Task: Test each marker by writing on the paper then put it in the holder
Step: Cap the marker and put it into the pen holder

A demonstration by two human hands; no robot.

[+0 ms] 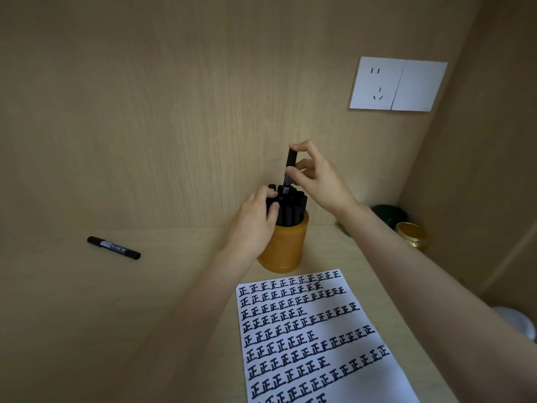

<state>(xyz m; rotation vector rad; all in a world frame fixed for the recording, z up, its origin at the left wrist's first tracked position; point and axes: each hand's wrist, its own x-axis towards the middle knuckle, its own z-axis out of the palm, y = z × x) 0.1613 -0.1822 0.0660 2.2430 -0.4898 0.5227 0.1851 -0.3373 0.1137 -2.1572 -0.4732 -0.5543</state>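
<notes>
Crowding is risking a jam: right fingers point(308, 147) are pinching my marker point(290, 157) at twelve o'clock over the packed holder point(283, 248), left fingers point(273, 209) curling round its neighbours point(293, 210).

Upright marker point(290, 159): black, I see it mid-frame.
Holder point(283, 248): amber cylinder, packed with markers point(293, 210).
Loose marker point(114, 247): capped, lying left.
Paper point(357, 382): inked rows, lower right.

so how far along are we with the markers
Nearly done. The paper is filled with rows of test characters and the holder is packed with stored markers. In hand: the right hand pinches one marker upright, its tip among them, while the left hand grips the stored markers. Left: one loose marker lying on the desk.
</notes>
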